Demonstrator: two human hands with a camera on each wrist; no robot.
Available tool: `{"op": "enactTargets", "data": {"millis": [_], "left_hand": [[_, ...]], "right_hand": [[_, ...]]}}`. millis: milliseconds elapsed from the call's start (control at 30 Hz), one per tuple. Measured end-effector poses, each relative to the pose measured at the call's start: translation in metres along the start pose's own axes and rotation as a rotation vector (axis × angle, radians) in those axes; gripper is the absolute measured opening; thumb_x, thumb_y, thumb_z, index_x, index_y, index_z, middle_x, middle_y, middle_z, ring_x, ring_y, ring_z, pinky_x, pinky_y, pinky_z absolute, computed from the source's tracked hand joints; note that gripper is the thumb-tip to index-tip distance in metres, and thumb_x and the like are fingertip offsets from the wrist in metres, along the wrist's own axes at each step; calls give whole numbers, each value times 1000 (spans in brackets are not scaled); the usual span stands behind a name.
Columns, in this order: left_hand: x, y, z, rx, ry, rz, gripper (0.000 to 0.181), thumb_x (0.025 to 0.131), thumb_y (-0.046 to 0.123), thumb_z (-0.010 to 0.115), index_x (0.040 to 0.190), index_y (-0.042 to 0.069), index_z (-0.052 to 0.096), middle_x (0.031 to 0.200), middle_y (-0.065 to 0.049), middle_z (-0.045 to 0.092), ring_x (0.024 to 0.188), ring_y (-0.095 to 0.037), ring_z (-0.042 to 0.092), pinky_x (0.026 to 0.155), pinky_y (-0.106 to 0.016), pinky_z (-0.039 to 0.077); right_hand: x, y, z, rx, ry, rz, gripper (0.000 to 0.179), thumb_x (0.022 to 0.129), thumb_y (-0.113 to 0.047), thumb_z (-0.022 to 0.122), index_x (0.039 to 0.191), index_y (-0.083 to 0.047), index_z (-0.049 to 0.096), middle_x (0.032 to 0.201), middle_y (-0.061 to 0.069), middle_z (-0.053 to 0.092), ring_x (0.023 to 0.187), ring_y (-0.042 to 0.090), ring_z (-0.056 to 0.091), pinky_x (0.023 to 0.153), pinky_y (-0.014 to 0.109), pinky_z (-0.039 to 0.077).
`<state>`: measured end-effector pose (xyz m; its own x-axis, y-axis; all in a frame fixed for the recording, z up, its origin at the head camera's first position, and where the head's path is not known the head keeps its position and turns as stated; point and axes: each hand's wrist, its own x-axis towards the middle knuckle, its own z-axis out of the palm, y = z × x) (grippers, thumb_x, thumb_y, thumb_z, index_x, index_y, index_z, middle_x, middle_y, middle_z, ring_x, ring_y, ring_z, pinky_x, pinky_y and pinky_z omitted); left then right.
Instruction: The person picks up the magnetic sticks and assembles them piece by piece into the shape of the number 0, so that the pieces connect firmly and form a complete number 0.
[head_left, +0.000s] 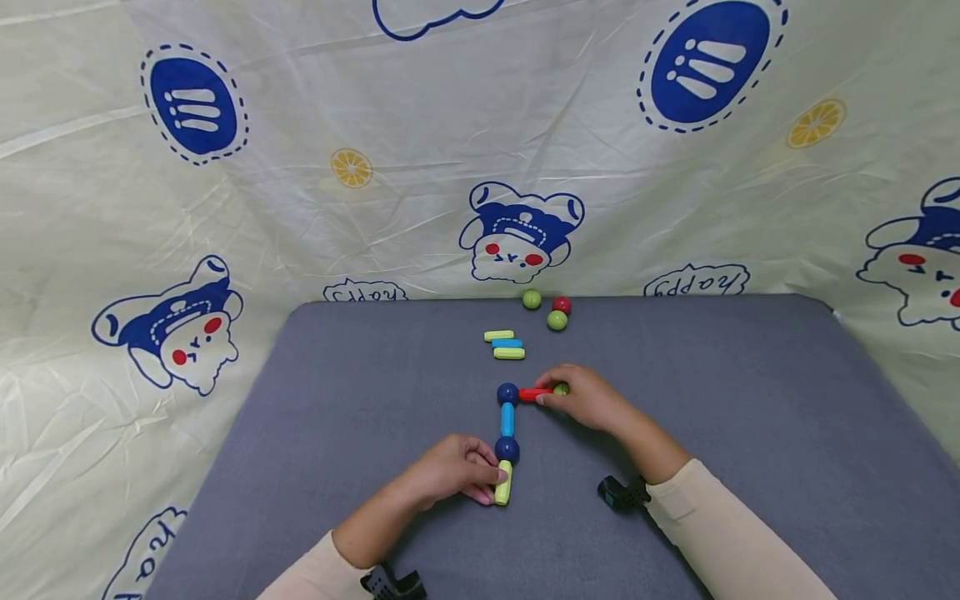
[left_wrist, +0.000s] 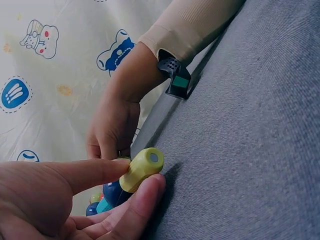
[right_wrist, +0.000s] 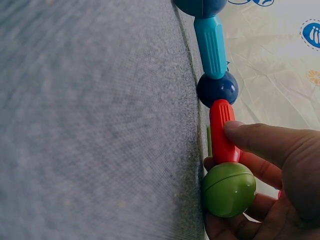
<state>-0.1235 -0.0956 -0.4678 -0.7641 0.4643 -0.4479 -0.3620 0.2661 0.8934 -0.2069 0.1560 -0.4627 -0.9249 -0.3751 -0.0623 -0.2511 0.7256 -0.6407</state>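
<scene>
A chain of magnetic rods and balls lies on the grey table. My left hand (head_left: 461, 472) pinches the yellow rod (left_wrist: 141, 170) at its near end, between thumb and fingers; a round metal tip shows on the rod's free end. This rod meets a dark blue ball (head_left: 507, 449), then a light blue rod (head_left: 507, 419) and a second dark blue ball (head_left: 507, 393). From there a red rod (right_wrist: 223, 129) extends to the right, pinched by my right hand (head_left: 588, 396). A green ball (right_wrist: 229, 190) sits on the red rod's outer end, beside the right fingers.
Behind the chain lie two yellow rods (head_left: 509, 353) with a blue rod (head_left: 507, 343) between them. Two loose green balls (head_left: 557, 321) and a red ball (head_left: 562, 305) rest near the table's (head_left: 360, 375) far edge. A printed cloth (head_left: 420, 233) hangs behind.
</scene>
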Motion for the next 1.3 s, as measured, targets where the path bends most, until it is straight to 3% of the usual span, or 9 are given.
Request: {"op": "enactTargets", "data": {"millis": [333,1000,1300], "left_hand": [[1,-3,5,27,49,0,41,86,16,81,114,3,54,75,-6,69,53,-12,65,50,-24,55],[-2,-3,10,-58,44,28,57,90,9,75,137,-1,44,83,-8,69,60,-13,67,61,-29,61],[-3,-2,10,7,56,15,52,93,20,74,136,4,48,84,-9,66,56,-12,66,54,-27,58]], "right_hand": [[-4,0,2,-4,13,-6,17,96,-22,70,109,-11,75,111,9,69,104,27,61,96,52,49],[-4,1,2,2,21,-20,18,96,-23,70,110,-12,75,111,9,69,104,27,61,96,52,48],[-3,1,3,11,12,-6,17,96,-23,70,109,-13,75,112,8,69,107,28,61,98,52,48]]}}
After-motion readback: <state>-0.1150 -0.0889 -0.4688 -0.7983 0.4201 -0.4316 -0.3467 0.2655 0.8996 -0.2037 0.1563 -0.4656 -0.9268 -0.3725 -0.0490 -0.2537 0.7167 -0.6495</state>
